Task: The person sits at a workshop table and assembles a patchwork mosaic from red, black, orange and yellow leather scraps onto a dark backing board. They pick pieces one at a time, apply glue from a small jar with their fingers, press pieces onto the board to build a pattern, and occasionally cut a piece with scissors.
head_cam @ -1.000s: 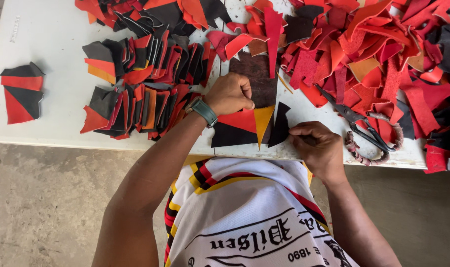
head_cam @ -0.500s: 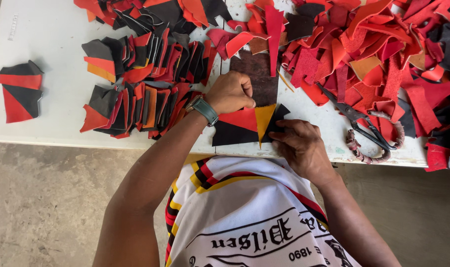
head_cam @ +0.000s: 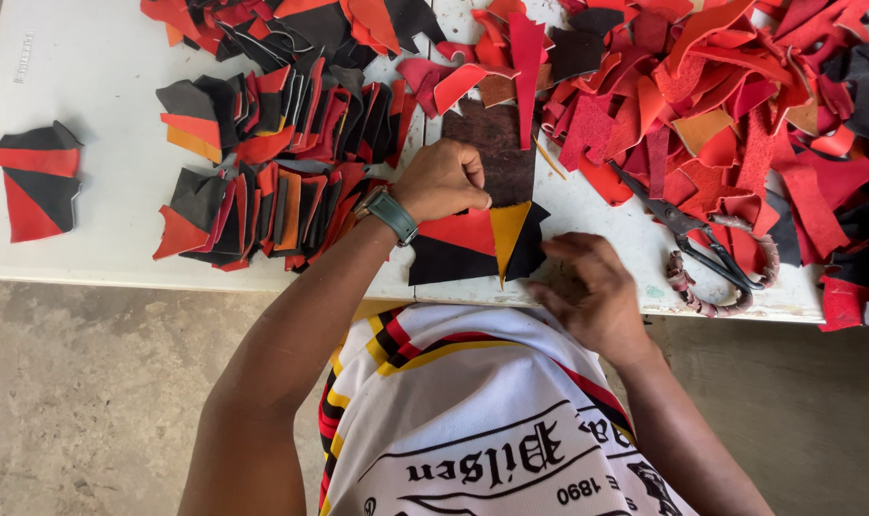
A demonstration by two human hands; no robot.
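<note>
over a bare concrete floor, our white desk (head_cam: pixel 119 182) is heaped with red, orange and black leather offcuts (head_cam: pixel 740 105). our right hand (head_cam: pixel 592 291) has slid from the desk edge toward the patchwork piece (head_cam: pixel 472 244) since a second ago, fingers loosely spread, holding nothing. our left hand (head_cam: pixel 444 180) is curled narrow, pressing that piece flat near the desk's front edge. scissors (head_cam: pixel 702 244) lie just right.

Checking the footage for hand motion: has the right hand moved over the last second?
Yes. The right hand has drawn back from the scissors toward the table edge, beside the patchwork piece under the left hand.
</note>
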